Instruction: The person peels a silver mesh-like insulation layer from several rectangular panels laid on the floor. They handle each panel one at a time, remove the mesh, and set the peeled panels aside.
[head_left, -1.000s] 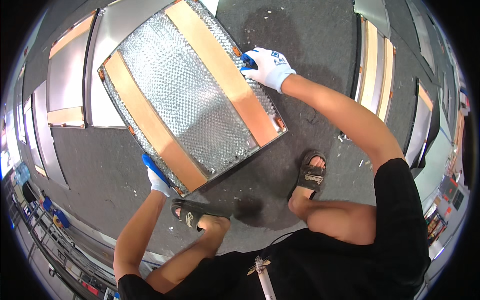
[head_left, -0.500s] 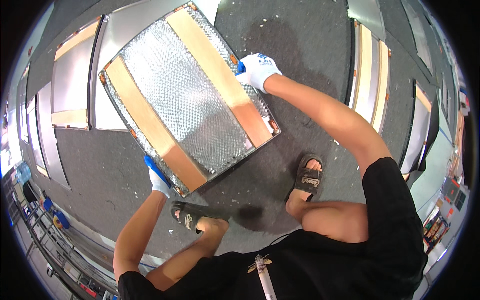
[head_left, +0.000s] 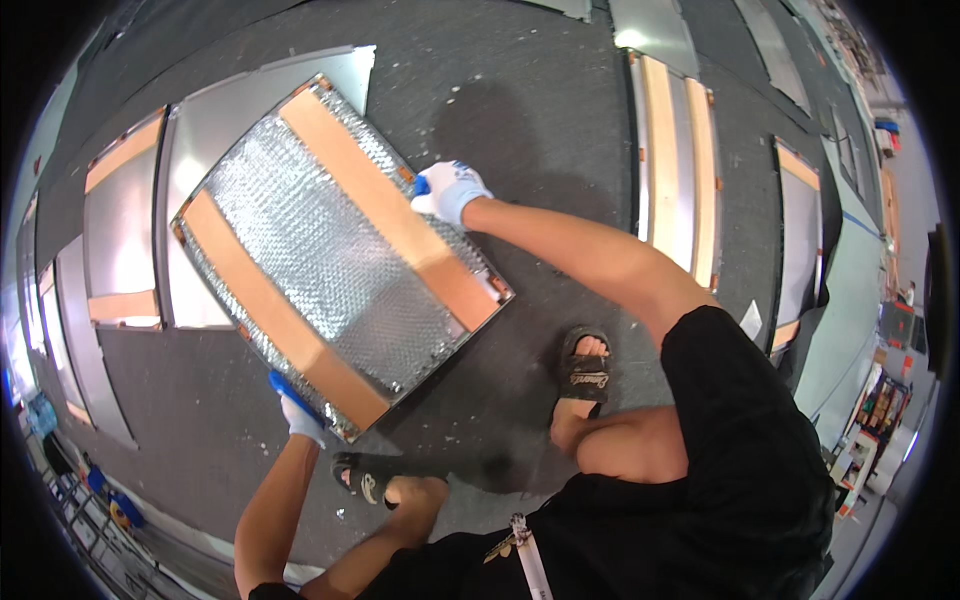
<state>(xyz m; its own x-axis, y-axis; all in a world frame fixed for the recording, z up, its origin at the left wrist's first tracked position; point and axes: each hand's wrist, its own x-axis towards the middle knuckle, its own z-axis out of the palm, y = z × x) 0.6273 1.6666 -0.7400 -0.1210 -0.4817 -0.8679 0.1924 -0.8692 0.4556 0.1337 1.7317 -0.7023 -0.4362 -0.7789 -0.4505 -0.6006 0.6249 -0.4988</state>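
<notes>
Across the dark grey floor (head_left: pixel 560 130), head view: metal panels (head_left: pixel 125 235) with wooden strips (head_left: pixel 125 307) lie left and right. Your left hand (head_left: pixel 297 412) and right hand (head_left: pixel 447 190) grasp opposite long edges of the foil-faced panel (head_left: pixel 310 240), before you, overlapping a metal sheet (head_left: pixel 195 290). Blue print marks your right glove (head_left: pixel 455 180); pale lettering, your sandals (head_left: pixel 587 380).

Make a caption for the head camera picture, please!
Gloved left hand and gloved right hand hold opposite edges of a silvery panel with two wooden strips.
</notes>
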